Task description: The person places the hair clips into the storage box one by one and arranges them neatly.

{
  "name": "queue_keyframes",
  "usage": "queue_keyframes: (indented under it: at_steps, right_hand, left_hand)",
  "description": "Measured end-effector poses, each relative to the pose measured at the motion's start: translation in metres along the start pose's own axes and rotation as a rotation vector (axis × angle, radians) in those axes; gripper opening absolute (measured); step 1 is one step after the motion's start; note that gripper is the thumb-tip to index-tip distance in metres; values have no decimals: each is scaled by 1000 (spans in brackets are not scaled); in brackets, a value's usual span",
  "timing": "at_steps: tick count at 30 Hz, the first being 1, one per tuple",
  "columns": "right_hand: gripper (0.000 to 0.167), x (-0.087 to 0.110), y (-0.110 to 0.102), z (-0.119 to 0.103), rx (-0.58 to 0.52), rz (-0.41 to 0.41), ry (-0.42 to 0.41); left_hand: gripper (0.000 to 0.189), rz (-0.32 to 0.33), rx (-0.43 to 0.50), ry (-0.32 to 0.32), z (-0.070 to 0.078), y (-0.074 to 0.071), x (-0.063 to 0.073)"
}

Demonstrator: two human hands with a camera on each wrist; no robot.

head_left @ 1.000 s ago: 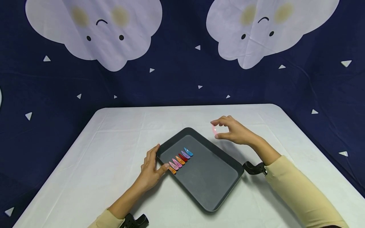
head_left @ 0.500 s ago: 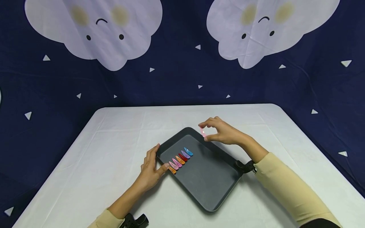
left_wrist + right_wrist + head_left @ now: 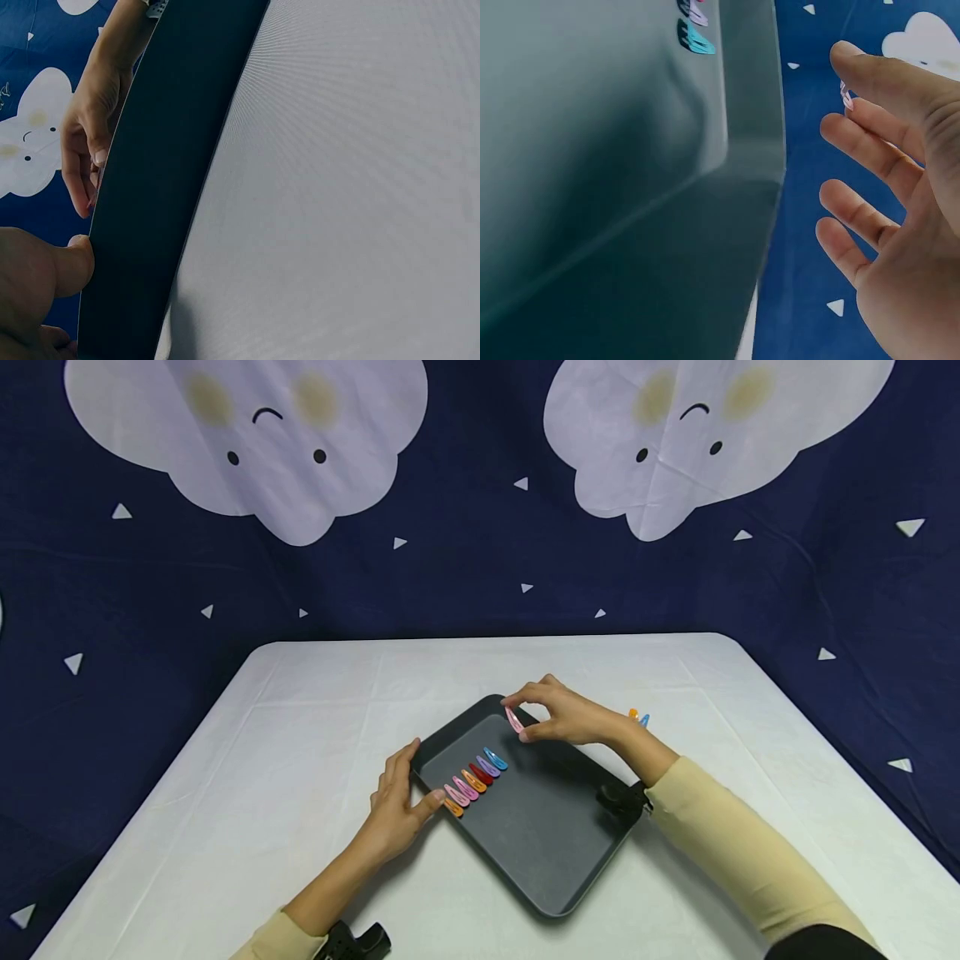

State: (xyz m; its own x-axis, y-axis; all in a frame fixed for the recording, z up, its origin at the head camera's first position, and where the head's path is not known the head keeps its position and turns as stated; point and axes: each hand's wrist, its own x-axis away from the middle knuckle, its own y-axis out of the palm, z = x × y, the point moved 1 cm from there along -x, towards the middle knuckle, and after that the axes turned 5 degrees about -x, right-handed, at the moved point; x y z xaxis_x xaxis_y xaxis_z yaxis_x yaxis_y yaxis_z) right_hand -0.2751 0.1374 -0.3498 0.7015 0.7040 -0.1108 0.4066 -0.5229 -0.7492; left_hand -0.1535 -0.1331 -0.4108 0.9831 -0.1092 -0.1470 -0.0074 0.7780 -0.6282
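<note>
A dark grey baking tray [image 3: 547, 835] lies at a slant on the table. My left hand [image 3: 396, 817] grips its left corner, with the thumb on the rim, as the left wrist view also shows. Over the tray's far edge, my right hand [image 3: 570, 714] pinches a pink snap hair clip [image 3: 513, 720] between thumb and index finger. In the right wrist view, that clip [image 3: 846, 96] shows small between the fingertips and the other fingers are spread. Inside the tray, along the left side, runs a slanting row of several snap hair clips [image 3: 481, 774], blue, purple, red, orange and pink.
Beyond my right wrist, an orange clip [image 3: 633, 714] and a blue clip [image 3: 644, 721] lie on the white tablecloth [image 3: 315, 727], partly hidden by the arm. A dark blue curtain [image 3: 465, 568] with clouds hangs behind the table.
My right hand has moved left with the pink hair clip, from beyond the tray's far side to over its edge. Two clips behind the wrist have come into view. The left hand stays put.
</note>
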Motion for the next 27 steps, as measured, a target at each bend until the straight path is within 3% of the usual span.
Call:
queue_keyframes:
  at_steps: [11,27]
  right_hand:
    - [52,-8,11,4,85,-33,1]
    - [52,-13,21,15,88,-59,25]
  left_hand:
    - [79,13,-4,12,0,1,0]
    - [76,6,-26,23,2,0,0]
